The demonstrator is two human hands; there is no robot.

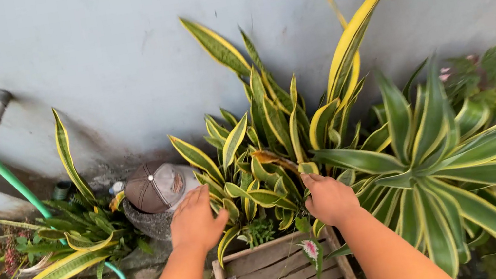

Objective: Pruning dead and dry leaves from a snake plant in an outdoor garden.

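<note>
Our left hand (196, 220) reaches forward palm down, its fingers spread loosely and laid flat among the lower leaves at the left edge of the snake plant (274, 135); it grips nothing that we can make out. Our right hand (329, 198) is curled more tightly, the fingers folded inward at the base of the same clump, and it seems to close on a leaf or stem there, though the foliage hides exactly what. The plant stands between our hands and the pale wall (114, 48), its yellow-edged leaves all upright and in place, so we judge the work on it as barely begun: nothing lies pulled, cut or set aside nearby. Just below our wrists sits a wooden crate (276, 277), with a small pink-centred leaf resting on its slats. To the left of our left hand a brown cap (152, 186) lies over a stone pot, and farther left a green hose (16, 183) runs from a wall tap down to the paved floor. To the right spreads a broad striped agave (450, 160).
</note>
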